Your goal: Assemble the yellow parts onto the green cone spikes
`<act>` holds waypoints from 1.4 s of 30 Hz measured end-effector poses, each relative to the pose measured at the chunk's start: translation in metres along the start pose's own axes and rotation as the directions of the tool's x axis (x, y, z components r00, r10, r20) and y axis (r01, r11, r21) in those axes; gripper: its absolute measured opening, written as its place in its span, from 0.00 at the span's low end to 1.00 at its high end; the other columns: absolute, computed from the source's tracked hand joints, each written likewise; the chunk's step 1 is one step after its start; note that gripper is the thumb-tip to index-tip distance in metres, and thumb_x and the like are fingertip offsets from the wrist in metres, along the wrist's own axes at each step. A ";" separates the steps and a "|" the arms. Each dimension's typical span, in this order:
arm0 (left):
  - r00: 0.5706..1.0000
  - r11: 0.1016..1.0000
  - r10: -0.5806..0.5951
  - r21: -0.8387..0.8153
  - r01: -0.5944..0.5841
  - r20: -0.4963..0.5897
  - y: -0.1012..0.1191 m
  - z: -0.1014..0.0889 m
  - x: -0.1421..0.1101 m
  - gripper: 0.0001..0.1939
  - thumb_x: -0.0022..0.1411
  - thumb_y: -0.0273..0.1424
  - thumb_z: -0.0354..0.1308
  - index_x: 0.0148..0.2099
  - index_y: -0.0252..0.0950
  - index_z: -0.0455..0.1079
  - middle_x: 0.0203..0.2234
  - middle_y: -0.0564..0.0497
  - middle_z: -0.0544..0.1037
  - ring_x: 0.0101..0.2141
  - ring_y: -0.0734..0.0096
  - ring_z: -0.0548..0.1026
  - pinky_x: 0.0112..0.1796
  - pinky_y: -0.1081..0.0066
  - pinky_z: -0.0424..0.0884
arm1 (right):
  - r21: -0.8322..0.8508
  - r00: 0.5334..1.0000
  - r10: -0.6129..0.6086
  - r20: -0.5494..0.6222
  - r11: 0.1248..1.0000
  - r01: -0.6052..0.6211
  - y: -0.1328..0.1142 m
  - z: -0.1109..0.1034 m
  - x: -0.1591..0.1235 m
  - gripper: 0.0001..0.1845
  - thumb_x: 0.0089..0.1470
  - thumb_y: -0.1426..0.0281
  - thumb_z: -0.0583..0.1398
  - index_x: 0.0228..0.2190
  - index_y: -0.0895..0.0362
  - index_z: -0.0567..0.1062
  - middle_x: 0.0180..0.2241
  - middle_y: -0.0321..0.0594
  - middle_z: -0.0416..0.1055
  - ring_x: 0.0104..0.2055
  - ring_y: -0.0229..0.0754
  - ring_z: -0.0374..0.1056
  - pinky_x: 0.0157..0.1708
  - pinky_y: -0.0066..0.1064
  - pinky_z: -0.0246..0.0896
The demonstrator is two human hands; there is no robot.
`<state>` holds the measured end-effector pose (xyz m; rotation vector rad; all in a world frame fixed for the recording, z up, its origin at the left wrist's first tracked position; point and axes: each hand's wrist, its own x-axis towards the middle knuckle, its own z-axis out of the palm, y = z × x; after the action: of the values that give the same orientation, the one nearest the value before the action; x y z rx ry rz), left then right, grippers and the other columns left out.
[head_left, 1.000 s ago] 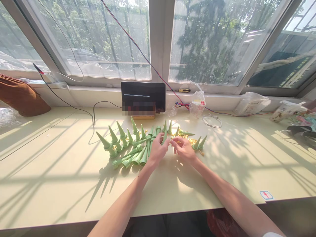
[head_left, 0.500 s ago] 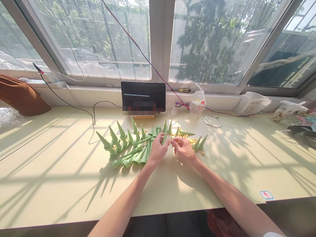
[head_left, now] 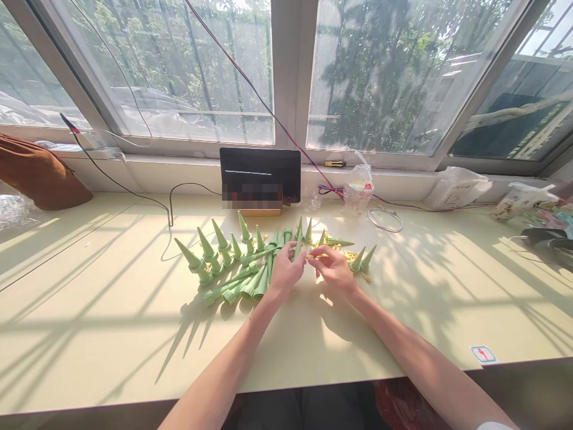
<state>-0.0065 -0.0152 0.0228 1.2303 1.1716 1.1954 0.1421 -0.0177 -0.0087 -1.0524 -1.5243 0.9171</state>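
Observation:
My left hand (head_left: 287, 270) is closed around a green plastic spike (head_left: 298, 243), whose pointed end stands up past the fingers. Close beside it, my right hand (head_left: 333, 267) pinches a small yellow piece (head_left: 311, 257) between thumb and fingers, next to the held spike; its shape is mostly hidden. Left of my hands lie several loose hollow green spikes (head_left: 251, 288). Behind them, several more green spikes (head_left: 206, 246) stand point up on green bases. Small yellow pieces (head_left: 351, 255) are scattered beyond my right hand, near two upright green spikes (head_left: 363, 260).
A dark tablet (head_left: 260, 170) leans on a stand at the back of the table (head_left: 134, 352). Nearby are a bagged cup (head_left: 358, 190), a coiled white cable (head_left: 385, 220) and a yellow cutter (head_left: 335, 163) on the sill. A brown bag (head_left: 40, 173) sits far left.
Both hands stay nearly in place. The right fingers have shifted very slightly toward the spike in my left hand; the other pieces lie as before.

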 end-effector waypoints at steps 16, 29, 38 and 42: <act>0.996 0.999 -0.053 0.012 0.052 0.074 0.003 -0.001 -0.001 0.14 0.60 0.37 0.57 0.46 0.37 0.66 0.25 0.56 0.68 0.17 0.82 0.59 0.19 0.76 0.57 | 0.028 1.000 0.020 0.016 0.999 -0.021 -0.002 0.000 0.000 0.13 0.55 0.58 0.63 0.34 0.55 0.74 0.33 0.38 0.71 0.23 0.36 0.68 0.22 0.30 0.68; 0.995 1.000 0.018 0.014 -0.020 0.096 -0.003 -0.001 0.000 0.13 0.60 0.39 0.57 0.44 0.38 0.67 0.24 0.56 0.69 0.18 0.81 0.61 0.21 0.77 0.59 | -0.008 1.000 0.027 0.014 1.000 -0.027 -0.006 0.001 0.000 0.16 0.56 0.55 0.61 0.31 0.56 0.73 0.26 0.35 0.70 0.20 0.35 0.67 0.21 0.28 0.65; 0.996 1.000 0.003 -0.021 -0.001 0.089 0.001 0.000 -0.001 0.13 0.59 0.38 0.58 0.44 0.37 0.67 0.22 0.57 0.67 0.16 0.81 0.60 0.18 0.77 0.56 | 0.029 0.999 0.031 0.014 0.999 -0.031 -0.005 0.001 0.000 0.16 0.55 0.55 0.62 0.33 0.56 0.73 0.26 0.36 0.71 0.20 0.36 0.66 0.20 0.29 0.65; 0.996 0.999 -0.017 -0.034 0.020 0.085 0.001 0.000 -0.001 0.15 0.58 0.38 0.58 0.46 0.36 0.67 0.21 0.57 0.67 0.17 0.80 0.61 0.18 0.76 0.56 | 0.025 1.000 0.001 0.015 1.000 -0.002 -0.003 0.000 0.000 0.13 0.55 0.58 0.63 0.34 0.56 0.74 0.28 0.36 0.71 0.21 0.36 0.68 0.22 0.30 0.66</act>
<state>-0.0064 -0.0163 0.0242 1.2298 1.0925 1.1347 0.1414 -0.0189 -0.0055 -1.0313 -1.5208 0.9444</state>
